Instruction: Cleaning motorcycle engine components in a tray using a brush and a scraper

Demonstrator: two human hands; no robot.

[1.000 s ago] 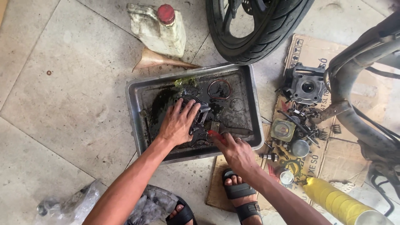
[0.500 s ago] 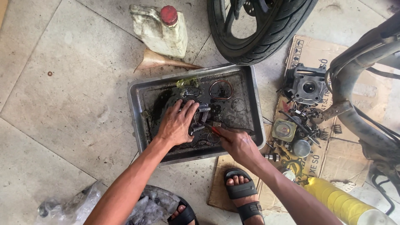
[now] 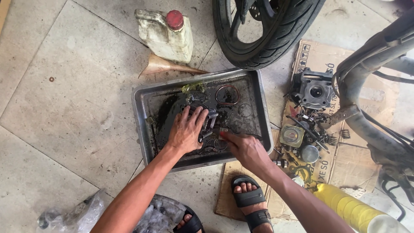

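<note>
Large grey floor tiles (image 3: 64,86) with dark joints fill the left of the frame in even daylight. Flattened cardboard (image 3: 345,159) covers the floor at right; a motorcycle tyre (image 3: 276,39) stands at top centre.

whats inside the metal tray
In the metal tray: dark oily residue, a finned engine part under the left hand, a ring gasket, green scrap. The right hand covers whatever lies beneath it.
</note>
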